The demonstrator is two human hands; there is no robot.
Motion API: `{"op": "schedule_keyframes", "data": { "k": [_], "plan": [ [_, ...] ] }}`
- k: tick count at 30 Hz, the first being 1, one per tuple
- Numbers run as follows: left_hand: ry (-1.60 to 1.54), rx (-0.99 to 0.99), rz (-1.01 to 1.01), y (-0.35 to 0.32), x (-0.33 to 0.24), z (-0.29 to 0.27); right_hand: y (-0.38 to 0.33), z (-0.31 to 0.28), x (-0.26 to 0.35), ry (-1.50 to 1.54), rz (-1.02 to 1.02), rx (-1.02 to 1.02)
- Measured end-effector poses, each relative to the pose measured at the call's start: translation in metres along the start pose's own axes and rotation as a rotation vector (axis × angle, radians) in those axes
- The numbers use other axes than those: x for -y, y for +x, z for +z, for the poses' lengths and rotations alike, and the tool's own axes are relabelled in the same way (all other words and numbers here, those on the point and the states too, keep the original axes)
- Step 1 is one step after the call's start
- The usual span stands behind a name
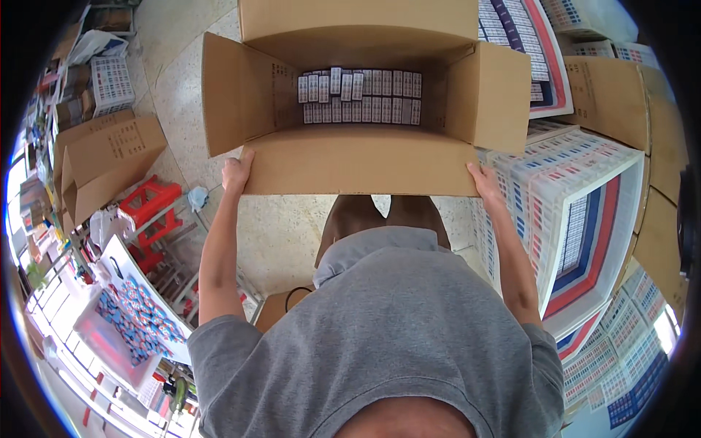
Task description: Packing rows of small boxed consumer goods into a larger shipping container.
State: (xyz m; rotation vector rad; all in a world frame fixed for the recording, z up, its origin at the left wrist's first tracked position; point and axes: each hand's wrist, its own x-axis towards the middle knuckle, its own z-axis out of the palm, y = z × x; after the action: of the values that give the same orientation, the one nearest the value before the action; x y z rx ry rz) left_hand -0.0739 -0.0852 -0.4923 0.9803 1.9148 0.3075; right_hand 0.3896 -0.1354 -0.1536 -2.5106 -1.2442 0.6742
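Observation:
A large cardboard box (358, 162) stands in front of me with its flaps spread out. Inside, rows of small white printed boxes (361, 111) cover the bottom, and several lie on top of the others at the left. My left hand (235, 174) grips the left end of the near flap, thumb on top and fingers wrapped round the edge. At that flap's right end, my right hand (483, 179) holds on in the same way. Both hands' fingers are partly hidden under the cardboard.
Stacked white plastic crates (577, 190) stand close at my right, beside more cardboard boxes (610, 98). Far left is another open carton (109, 164), near a red plastic stool (150, 204). A white bin (120, 336) with blue and red pieces is at lower left.

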Motion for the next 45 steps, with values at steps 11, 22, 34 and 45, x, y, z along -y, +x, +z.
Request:
{"op": "schedule_keyframes", "data": {
  "k": [11,22,34,45],
  "plan": [
    [-0.06,0.056,0.028,0.022,0.001,-0.01,0.006,-0.008,0.012,-0.026,-0.041,-0.043],
    [-0.203,-0.069,0.095,-0.032,0.0,-0.014,-0.001,-0.039,0.048,-0.167,-0.142,-0.038],
    [-0.201,-0.403,0.024,-0.045,0.04,-0.025,0.079,0.044,0.026,-0.321,-0.362,-0.145],
    [-0.946,-0.401,-0.065,0.061,0.101,-0.069,0.091,0.093,0.086,1.118,-0.056,-0.099]
  ]
}}
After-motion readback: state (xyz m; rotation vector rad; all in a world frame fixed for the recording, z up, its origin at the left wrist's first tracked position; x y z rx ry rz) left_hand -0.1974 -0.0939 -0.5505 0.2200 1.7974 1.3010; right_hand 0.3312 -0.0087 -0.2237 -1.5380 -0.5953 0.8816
